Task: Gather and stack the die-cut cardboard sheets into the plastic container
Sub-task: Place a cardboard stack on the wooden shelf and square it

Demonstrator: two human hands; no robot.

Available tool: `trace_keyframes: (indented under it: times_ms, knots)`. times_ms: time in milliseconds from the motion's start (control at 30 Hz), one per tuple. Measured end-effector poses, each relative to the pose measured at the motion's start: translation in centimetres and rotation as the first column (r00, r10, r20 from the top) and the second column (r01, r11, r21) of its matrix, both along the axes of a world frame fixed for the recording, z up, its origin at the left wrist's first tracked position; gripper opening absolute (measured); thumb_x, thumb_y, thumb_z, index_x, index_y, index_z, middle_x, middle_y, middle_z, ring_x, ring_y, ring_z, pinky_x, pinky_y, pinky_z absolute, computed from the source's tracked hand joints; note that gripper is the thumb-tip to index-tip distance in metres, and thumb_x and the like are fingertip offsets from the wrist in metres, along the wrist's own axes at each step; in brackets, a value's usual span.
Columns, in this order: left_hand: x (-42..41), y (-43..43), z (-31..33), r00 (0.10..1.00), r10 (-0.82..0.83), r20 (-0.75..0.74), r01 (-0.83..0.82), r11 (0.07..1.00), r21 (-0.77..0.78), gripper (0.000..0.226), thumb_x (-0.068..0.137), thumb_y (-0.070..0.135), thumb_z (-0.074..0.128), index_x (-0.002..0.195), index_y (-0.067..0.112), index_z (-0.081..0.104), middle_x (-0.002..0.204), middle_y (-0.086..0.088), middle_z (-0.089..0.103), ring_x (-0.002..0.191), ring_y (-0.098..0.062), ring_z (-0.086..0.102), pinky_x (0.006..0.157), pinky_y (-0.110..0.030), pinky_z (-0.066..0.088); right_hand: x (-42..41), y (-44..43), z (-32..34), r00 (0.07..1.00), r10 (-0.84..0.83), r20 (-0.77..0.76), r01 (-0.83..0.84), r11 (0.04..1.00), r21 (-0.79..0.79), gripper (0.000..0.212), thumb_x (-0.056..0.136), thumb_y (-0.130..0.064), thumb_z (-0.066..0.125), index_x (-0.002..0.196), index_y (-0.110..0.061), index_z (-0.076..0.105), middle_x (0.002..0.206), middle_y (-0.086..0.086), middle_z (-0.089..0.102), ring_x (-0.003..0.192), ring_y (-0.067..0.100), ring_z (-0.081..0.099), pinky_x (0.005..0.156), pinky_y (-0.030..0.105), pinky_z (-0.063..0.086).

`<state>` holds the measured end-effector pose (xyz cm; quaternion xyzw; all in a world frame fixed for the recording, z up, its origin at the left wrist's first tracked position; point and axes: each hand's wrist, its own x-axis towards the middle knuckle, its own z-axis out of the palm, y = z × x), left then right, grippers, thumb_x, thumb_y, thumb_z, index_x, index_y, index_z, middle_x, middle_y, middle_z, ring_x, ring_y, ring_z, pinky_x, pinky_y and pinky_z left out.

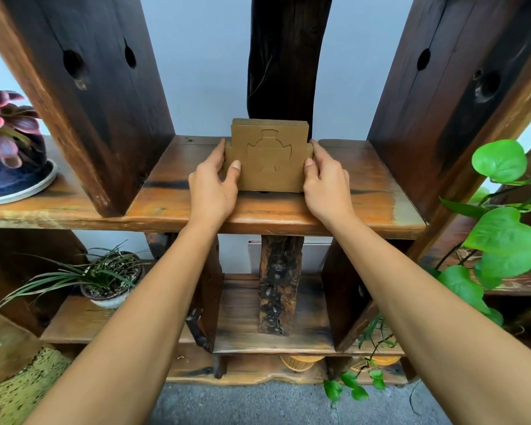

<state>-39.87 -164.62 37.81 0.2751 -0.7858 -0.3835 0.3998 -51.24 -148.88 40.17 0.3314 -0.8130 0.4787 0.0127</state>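
A stack of brown die-cut cardboard sheets stands upright on the wooden shelf, leaning back against a dark wooden post. The front sheet shows a cut cross-like outline. My left hand grips the stack's left edge, thumb on the front face. My right hand grips the right edge the same way. No plastic container is in view.
Thick dark wooden uprights flank the shelf bay on both sides. A purple succulent in a blue pot sits at left. A grassy potted plant stands on the lower shelf. A leafy green vine hangs at right.
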Motion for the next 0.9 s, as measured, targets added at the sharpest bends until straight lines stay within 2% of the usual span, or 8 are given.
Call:
trace_keyframes:
  times_ms: [67,133,333,433,533,633,767,900]
  knots:
    - [0.5,-0.6,0.2,0.999,-0.043,-0.011,0.044,0.998,0.051,0.052,0.099,0.021,0.061,0.149,0.024,0.046,0.141,0.007,0.059,0.118,0.013,0.053,0.107,-0.011,0.033,-0.1,0.4,0.0,1.0,0.017,-0.013,-0.017,1.0,-0.009,0.045,0.108,-0.019,0.039,0.153,-0.018,0.039,0.15,-0.002,0.052,0.14,0.021,0.045,0.119,0.034,0.031]
    - [1.0,-1.4,0.3,0.996,-0.081,-0.038,0.086,0.989,0.124,0.049,0.099,0.016,0.061,0.146,0.026,0.05,0.137,0.011,0.062,0.106,0.022,0.054,0.111,-0.027,0.043,-0.2,0.5,-0.1,1.0,0.018,-0.018,-0.018,0.999,-0.038,0.044,0.107,-0.019,0.042,0.152,-0.018,0.043,0.148,-0.002,0.054,0.139,0.019,0.046,0.119,0.031,0.031]
    - [1.6,-1.4,0.8,0.995,-0.045,-0.086,0.059,0.984,0.166,0.04,0.098,0.017,0.064,0.137,0.025,0.061,0.11,0.026,0.07,0.103,0.01,0.065,0.085,-0.026,0.06,-0.3,0.7,-0.5,1.0,0.009,-0.003,-0.009,0.991,-0.133,0.038,0.105,-0.017,0.048,0.142,-0.017,0.056,0.136,-0.006,0.062,0.13,0.014,0.054,0.108,0.018,0.033]
    - [2.0,-1.0,0.8,0.993,-0.083,-0.085,0.096,0.98,0.172,0.04,0.097,0.015,0.064,0.136,0.025,0.061,0.117,0.019,0.072,0.112,0.003,0.065,0.093,-0.035,0.059,0.2,1.4,-0.3,1.0,-0.018,0.008,0.019,0.989,-0.144,0.038,0.104,-0.017,0.05,0.141,-0.017,0.057,0.135,-0.005,0.064,0.13,0.013,0.055,0.116,0.029,0.036]
    - [2.8,-0.1,1.1,0.997,-0.081,-0.012,0.082,0.995,0.059,0.041,0.096,0.015,0.062,0.12,0.047,0.055,0.106,0.039,0.067,0.113,-0.002,0.065,0.107,-0.051,0.046,1.5,2.3,0.2,0.998,-0.058,0.013,0.059,0.987,-0.149,0.04,0.102,-0.015,0.052,0.142,-0.021,0.054,0.138,-0.004,0.062,0.125,0.011,0.058,0.118,0.031,0.032]
    - [3.6,0.9,1.6,0.998,-0.044,0.041,0.045,0.998,-0.035,0.033,0.096,0.015,0.061,0.097,0.048,0.054,0.098,0.041,0.06,0.102,0.011,0.058,0.105,-0.05,0.048,2.9,3.3,0.8,0.995,-0.095,0.014,0.096,0.986,-0.137,0.032,0.099,-0.013,0.055,0.126,-0.029,0.059,0.119,-0.009,0.068,0.101,0.006,0.066,0.114,0.034,0.033]
    - [5.0,1.4,1.8,0.993,-0.097,0.07,0.097,0.995,-0.002,0.029,0.096,0.014,0.065,0.085,0.04,0.071,0.088,0.051,0.058,0.091,0.027,0.054,0.106,-0.049,0.048,4.7,4.5,1.4,0.99,-0.14,0.007,0.14,0.986,-0.092,0.019,0.099,-0.016,0.059,0.101,-0.029,0.073,0.108,-0.017,0.067,0.108,0.01,0.063,0.085,-0.006,0.028]
    - [6.2,2.1,2.4,0.98,-0.195,0.029,0.192,0.978,0.075,0.009,0.089,0.027,0.075,0.088,0.035,0.077,0.089,0.037,0.068,0.09,0.019,0.06,0.094,-0.043,0.057,6.1,5.6,1.6,0.982,-0.184,0.052,0.189,0.977,-0.102,0.021,0.098,-0.02,0.06,0.096,-0.032,0.077,0.11,-0.016,0.07,0.115,0.016,0.059,0.105,0.036,0.046]
